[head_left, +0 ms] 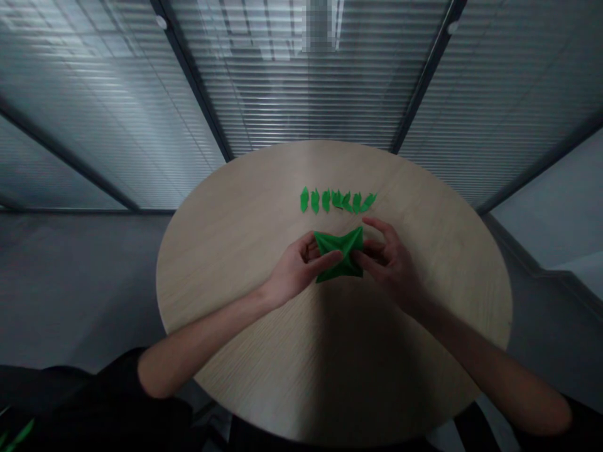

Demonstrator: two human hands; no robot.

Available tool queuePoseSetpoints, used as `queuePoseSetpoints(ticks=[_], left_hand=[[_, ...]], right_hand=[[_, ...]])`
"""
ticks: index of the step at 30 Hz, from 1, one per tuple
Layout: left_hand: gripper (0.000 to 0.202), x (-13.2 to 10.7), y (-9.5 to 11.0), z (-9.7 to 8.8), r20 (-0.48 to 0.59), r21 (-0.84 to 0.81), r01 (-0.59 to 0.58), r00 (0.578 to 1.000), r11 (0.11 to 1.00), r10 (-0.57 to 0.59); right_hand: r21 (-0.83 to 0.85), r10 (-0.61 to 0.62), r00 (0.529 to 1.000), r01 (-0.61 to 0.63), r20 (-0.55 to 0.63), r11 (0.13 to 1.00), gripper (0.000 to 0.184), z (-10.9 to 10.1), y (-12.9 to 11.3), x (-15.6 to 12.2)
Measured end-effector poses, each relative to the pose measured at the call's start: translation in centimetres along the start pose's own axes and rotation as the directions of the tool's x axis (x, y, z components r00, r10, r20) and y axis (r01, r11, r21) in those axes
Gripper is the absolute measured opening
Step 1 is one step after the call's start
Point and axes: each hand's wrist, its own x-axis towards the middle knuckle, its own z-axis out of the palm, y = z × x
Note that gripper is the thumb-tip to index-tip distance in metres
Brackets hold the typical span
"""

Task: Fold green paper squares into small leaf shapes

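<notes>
Reaching out over a round wooden table (226, 326), the left hand (294, 270) and right hand (393, 263) each pinch one side of a partly folded green paper (342, 254) between closed fingers just above the tabletop, with a row of small folded green pieces (336, 201) lying just beyond.

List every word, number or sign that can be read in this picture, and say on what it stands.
None: no text shows on the green paper, the folded pieces, the table or the blinds.
A blurred patch at the top cannot be read.
</notes>
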Motion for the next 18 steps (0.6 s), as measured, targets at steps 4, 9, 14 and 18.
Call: queuePoseSetpoints(ticks=[4,9,14,18], left_hand=[[0.040,-0.1,0.0,0.2,-0.038,0.047,0.033,0.999,0.998,-0.032],[0.042,-0.3,0.0,0.1,-0.104,0.199,-0.006,0.994,0.980,0.027],[0.036,-0.6,-0.6,0.0,-0.112,0.306,-0.061,0.989,0.950,0.100],[0.029,-0.8,-1.0,-0.1,-0.108,0.376,-0.071,0.987,0.924,0.120]], right_hand=[[0.026,0.045,0.997,-0.046,0.066,0.999,0.060,0.2,0.1,0.0],[-0.039,0.049,0.995,-0.045,0.090,0.998,0.036,0.4,0.2,-0.1],[-0.136,0.043,0.998,-0.037,0.043,0.990,0.028,0.7,0.3,-0.2],[-0.165,0.044,0.999,-0.047,-0.022,0.985,0.026,1.0,0.5,-0.4]])
